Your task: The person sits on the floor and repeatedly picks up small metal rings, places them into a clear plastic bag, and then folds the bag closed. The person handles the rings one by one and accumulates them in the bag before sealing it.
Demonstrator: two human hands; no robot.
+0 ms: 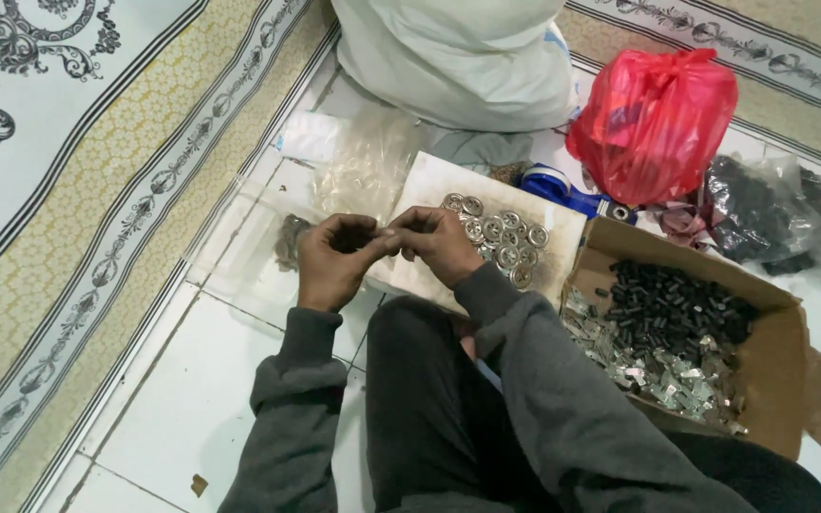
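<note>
Person's sitting on a white tile floor (192,399), both hands meeting just above the near-left edge of a white board (429,190). Left hand (334,256) is curling in, fingers bent toward the palm, thumb and fingertips pinching at something tiny right where the hands meet; can't tell what the piece is, it's hidden btwn the fingers. Right hand (439,242) is doing the same from the other side, fingers bunched together and fingertips touching the left hand's, so both are closed down on that small part, not spread at all. Just right of the right hand a bunch of round silver rings (501,233) is lying flat on the board, close together w/ a few overlapping. To the right of the knee a cardboard box (781,351) is holding black bits (677,299) at the back and silver metal bits (658,366) toward the front. A red bag (653,119) is sitting behind the box, a white sack (458,57) behind the board, a clear bag (363,166) of stuff left of the board, and a dark bag (762,209) at the far right. Patterned rug (68,190) is running along the left side.
</note>
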